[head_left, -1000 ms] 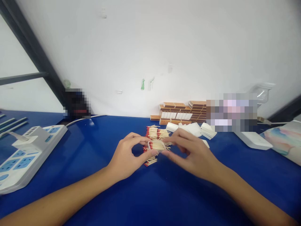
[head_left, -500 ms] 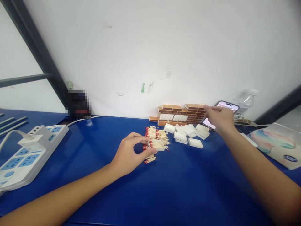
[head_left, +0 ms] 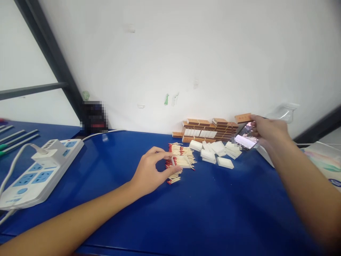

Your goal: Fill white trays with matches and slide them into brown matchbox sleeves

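My left hand (head_left: 153,172) grips a white matchbox tray (head_left: 183,165) by its left end, thumb in front and fingers behind. Matches with red heads lie inside the tray. Around and beneath it spreads a pile of loose matches (head_left: 176,150) on the blue table. Up at the right, my right hand (head_left: 271,131) pinches an orange-brown matchbox sleeve (head_left: 243,118), held just right of the stacked matchboxes (head_left: 223,131). White empty-looking trays (head_left: 225,162) lie in a heap between the matches and my right hand.
A phone (head_left: 246,137) leans behind my right hand, with a clear plastic bottle (head_left: 287,113) beyond it. At left lies a white power strip (head_left: 39,177) with a plugged-in adapter and cable. A printed pack (head_left: 323,160) sits at far right; the wall rises behind.
My right hand has moved right, away from the stack, with a matchbox sleeve now in its fingers. The left hand keeps its hold on the tray. The view has shifted slightly.
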Demonstrator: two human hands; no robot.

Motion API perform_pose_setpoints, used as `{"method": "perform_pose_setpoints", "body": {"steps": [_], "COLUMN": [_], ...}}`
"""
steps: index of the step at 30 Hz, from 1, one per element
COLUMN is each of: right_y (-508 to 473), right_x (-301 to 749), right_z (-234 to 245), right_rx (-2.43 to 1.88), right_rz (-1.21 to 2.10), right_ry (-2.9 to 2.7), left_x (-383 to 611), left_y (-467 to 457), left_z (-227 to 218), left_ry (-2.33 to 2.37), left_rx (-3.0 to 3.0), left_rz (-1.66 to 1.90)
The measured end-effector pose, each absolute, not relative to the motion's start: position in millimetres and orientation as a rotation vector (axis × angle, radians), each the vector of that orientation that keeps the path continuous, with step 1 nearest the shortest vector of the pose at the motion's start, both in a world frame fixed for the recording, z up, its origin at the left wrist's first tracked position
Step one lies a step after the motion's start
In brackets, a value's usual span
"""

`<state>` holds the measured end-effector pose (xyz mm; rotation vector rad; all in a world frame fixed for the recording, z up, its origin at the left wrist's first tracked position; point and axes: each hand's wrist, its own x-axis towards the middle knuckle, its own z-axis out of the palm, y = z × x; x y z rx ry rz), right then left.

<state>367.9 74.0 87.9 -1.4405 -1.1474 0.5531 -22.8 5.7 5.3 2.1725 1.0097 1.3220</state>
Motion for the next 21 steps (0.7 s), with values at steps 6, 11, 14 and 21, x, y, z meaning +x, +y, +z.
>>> {"method": "perform_pose_setpoints", "body": {"steps": [6,11,14,21], "right_y": [8.9,-20.6,-24.5,-25.6], "right_x": [279.4,214.3,209.9,218.5], "right_z": [67.7,47.7,46.4,36.9], "right_rx": [-1.427,-1.402,-1.369,-1.277], "right_rz": [0.786,1.182,1.217,1.235], "right_ry": [-1.087,-1.196,-1.159,-1.277], "left_x": [-22.1,-21.7,-21.9,-21.6], "left_y": [5.9,5.1,4.5,3.3], "left_z": [5.1,7.1,8.7,8.8], "left_ry": [0.979,1.027,1.044,1.046], "left_rx": [2.149,2.158,2.160,2.152], "left_rz": [1.458,1.513,1.490,1.470]}}
